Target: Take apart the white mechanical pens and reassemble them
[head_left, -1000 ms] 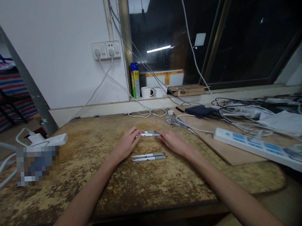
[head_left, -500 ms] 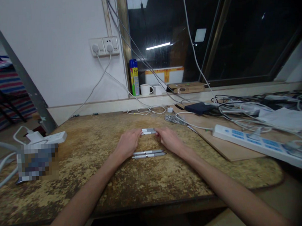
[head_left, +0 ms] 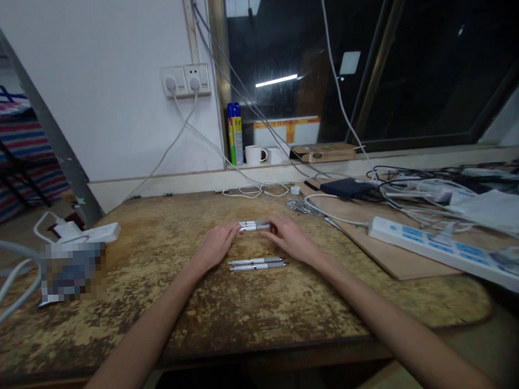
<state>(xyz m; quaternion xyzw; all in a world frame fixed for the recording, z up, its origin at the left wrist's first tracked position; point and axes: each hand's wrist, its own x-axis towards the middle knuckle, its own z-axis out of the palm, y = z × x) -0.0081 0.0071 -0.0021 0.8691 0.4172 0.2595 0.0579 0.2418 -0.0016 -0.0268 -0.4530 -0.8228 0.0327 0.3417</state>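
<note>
Centrally, a small bundle of silver pens (head_left: pixel 254 225) lies crosswise on a worn, mottled brown table (head_left: pixel 264 309). Both hands pinch it from opposite ends. The left hand (head_left: pixel 216 246) grips the bundle's left end with its fingertips, palm down. The right hand (head_left: pixel 289 239) grips the right end the same way. How many pens are in the bundle cannot be told.

Just nearer the person, between the 2 wrists, 2 more pens (head_left: pixel 257 264) lie side by side on the table, apart from both hands.

Farther right, a thin wooden board (head_left: pixel 386 258) carries a long white power strip (head_left: pixel 451 252) and a tangle of cables (head_left: pixel 414 182). At the left edge sits another white power strip (head_left: pixel 91 232) with a charger plugged in.

Behind the table, a ledge under a dark window holds a blue and yellow spray can (head_left: pixel 235 133), 2 white mugs (head_left: pixel 262 155) and a flat cardboard box (head_left: pixel 324 152). A wall socket (head_left: pixel 186 81) has 2 white plugs in it.
</note>
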